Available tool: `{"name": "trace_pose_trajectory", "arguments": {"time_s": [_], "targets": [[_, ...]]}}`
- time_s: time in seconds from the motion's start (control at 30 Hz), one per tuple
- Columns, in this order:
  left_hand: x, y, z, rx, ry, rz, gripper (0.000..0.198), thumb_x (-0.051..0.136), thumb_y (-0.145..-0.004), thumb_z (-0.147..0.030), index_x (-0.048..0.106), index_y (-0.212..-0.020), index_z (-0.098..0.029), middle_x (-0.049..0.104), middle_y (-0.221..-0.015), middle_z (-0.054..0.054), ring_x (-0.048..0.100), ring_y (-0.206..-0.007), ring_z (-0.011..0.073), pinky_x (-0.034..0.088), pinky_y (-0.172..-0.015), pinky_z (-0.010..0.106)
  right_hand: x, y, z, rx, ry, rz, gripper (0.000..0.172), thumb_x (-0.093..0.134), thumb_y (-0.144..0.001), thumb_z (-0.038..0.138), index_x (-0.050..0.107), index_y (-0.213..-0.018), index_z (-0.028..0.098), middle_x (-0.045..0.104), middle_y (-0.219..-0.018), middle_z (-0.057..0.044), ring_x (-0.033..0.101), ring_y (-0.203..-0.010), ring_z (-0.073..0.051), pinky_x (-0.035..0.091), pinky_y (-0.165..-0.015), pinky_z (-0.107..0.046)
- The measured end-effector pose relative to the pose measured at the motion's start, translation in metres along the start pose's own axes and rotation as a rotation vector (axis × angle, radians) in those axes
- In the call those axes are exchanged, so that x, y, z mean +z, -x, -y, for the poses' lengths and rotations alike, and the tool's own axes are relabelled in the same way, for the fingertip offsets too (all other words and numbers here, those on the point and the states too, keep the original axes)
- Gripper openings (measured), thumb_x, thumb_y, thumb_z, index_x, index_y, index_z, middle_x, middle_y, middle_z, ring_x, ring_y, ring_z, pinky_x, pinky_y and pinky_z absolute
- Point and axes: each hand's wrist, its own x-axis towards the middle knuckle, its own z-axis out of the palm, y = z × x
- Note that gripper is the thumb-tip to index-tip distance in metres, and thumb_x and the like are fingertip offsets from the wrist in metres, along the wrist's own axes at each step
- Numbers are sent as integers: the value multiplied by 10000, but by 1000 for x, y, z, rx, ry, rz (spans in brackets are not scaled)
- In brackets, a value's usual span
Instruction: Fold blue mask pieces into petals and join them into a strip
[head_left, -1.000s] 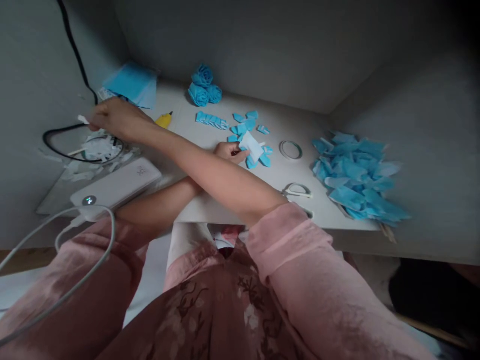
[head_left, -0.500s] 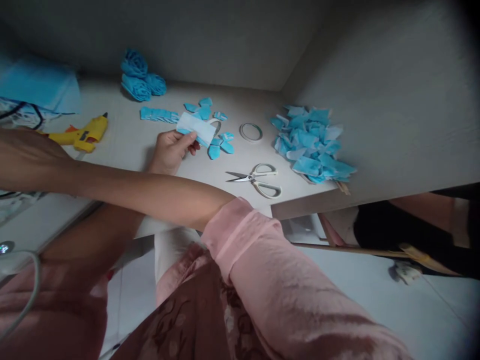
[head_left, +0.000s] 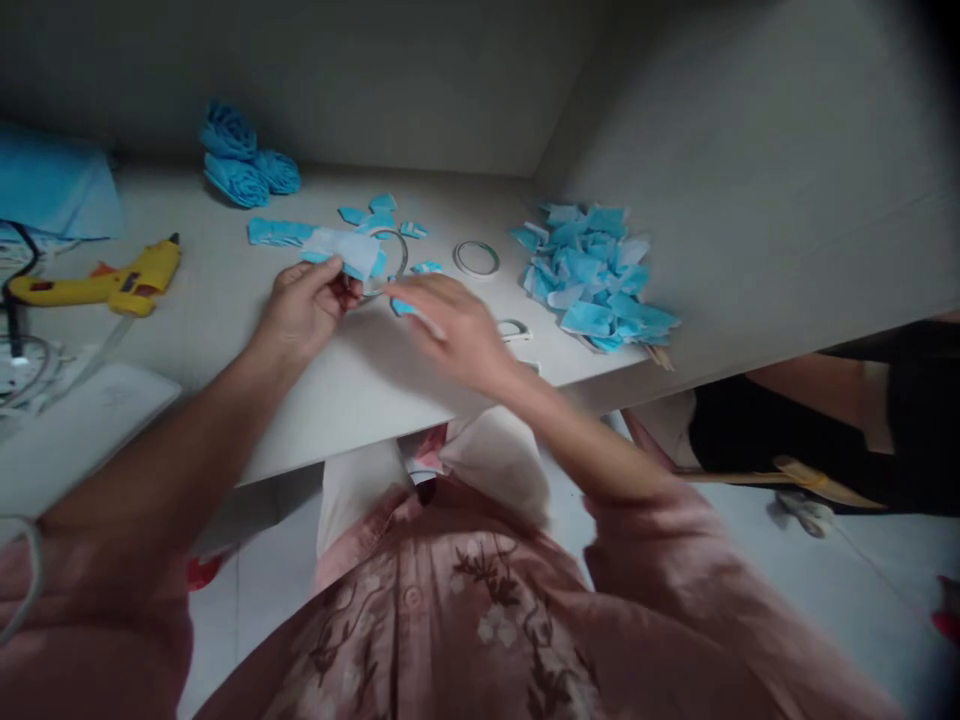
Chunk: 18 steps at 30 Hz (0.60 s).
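My left hand [head_left: 311, 305] pinches a folded white and light-blue piece of thin fabric [head_left: 341, 248] between thumb and fingers. Close on its right, my right hand [head_left: 457, 335] is slightly blurred; its fingers stretch toward that piece, thumb apart, and nothing shows in them. Behind the held piece a thin ring-shaped roll [head_left: 406, 250] is partly covered. Small blue cut pieces [head_left: 375, 220] lie just beyond the hands. My right hand hides most of the scissors [head_left: 516, 328]; only parts of the pale handles show.
A yellow glue gun [head_left: 142, 280] lies at the left, near cables and a white box [head_left: 112, 420]. Blue fabric roses [head_left: 238, 180] and a pleated strip [head_left: 274, 232] sit behind. Another ring-shaped roll [head_left: 476, 258] and a blue bundle [head_left: 592, 270] are at the right. A wall bounds the table [head_left: 322, 420].
My right hand has swung from the far left, by the glue gun, across to the right of the held piece. My left hand still holds the piece. The view has shifted a little.
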Motion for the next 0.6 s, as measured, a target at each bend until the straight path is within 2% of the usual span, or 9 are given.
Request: {"name": "trace_pose_trajectory", "arguments": {"time_s": [0.03, 0.1, 0.2, 0.3, 0.43, 0.53, 0.6], "targets": [[1, 2, 0, 25, 42, -17, 265, 690, -1002, -216, 675, -737, -201, 658, -663, 0, 628, -642, 120, 466, -593, 243, -12, 29, -25, 82, 52, -20, 439, 457, -1055, 163, 719, -1407, 177, 795, -1342, -109, 719, -1258, -258, 552, -1169, -474], [5, 5, -1, 49, 96, -42, 262, 750, -960, -244, 669, -717, -189, 665, -663, 6, 636, -625, 123, 445, -558, 237, -29, 75, -62, 254, 154, 58, 402, 468, -1044, 178, 764, -1311, 130, 818, -1240, -184, 761, -1161, -325, 606, -1054, -531], [10, 10, -5, 39, 93, -41, 270, 791, -923, -247, 663, -691, -194, 676, -662, 6, 644, -616, 126, 448, -554, 234, -40, 107, -80, 272, 186, 214, 414, 560, -1029, 239, 722, -1400, 148, 781, -1352, -190, 756, -1217, -337, 619, -1052, -499], [12, 13, -7, 14, 87, -50, 237, 750, -909, -214, 692, -680, -195, 677, -646, 19, 631, -602, 127, 452, -547, 239, -39, 109, -76, 160, 150, 254, 447, 550, -1019, 204, 698, -1440, 183, 753, -1416, -157, 732, -1290, -305, 616, -1095, -484], [12, 15, -7, 19, 92, -33, 166, 796, -835, -249, 714, -703, -193, 697, -675, 33, 644, -634, 140, 485, -554, 234, -41, 103, -75, 66, 76, 282, 493, 582, -969, 154, 693, -1448, 191, 760, -1383, -160, 724, -1284, -310, 618, -1093, -519], [11, 16, -6, 36, 70, 14, 183, 842, -801, -316, 720, -740, -195, 709, -705, 40, 647, -652, 144, 505, -567, 233, -50, 105, -79, 121, 23, 290, 534, 654, -905, 164, 706, -1436, 185, 774, -1308, -170, 732, -1234, -325, 622, -1066, -518], [12, 18, -6, 41, 76, 24, 207, 873, -756, -327, 713, -726, -198, 708, -703, 37, 647, -651, 145, 508, -563, 236, -56, 106, -82, 235, -64, 211, 517, 700, -889, 237, 727, -1403, 184, 772, -1272, -169, 738, -1201, -324, 615, -1065, -521]]}}
